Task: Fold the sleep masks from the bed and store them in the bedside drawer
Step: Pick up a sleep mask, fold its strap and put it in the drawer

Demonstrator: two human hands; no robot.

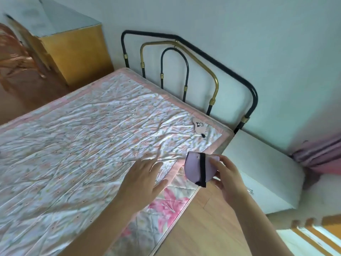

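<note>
- Pinched between my right hand's fingers and thumb is a folded lilac sleep mask, its black strap running down the face turned toward me; I hold it upright in the air just past the bed's near corner.
- Far to the left of my grip, beyond the bed, a yellow wooden cabinet stands against the wall, with blurred copper-coloured fabric at the frame's edge beside it.
- Left of my grip lies the bed, covered with a crinkled floral sheet edged in pink; a brighter pink-flowered mattress side shows below its near edge.
- My left hand is just left of the held mask, fingers spread and relaxed, holding nothing, over the sheet near the bed's edge; I cannot tell whether it touches the fabric.
- Above my grip, near the head of the bed, a second pink sleep mask with a dark cartoon print lies flat on the sheet, unfolded.
- Behind that, a black and brass metal headboard rises against the pale wall.
- Right of my grip sits the white bedside unit, its top toward me; I cannot make out the drawer.
- Farther right, pink curtain fabric bunches beside the unit.
</note>
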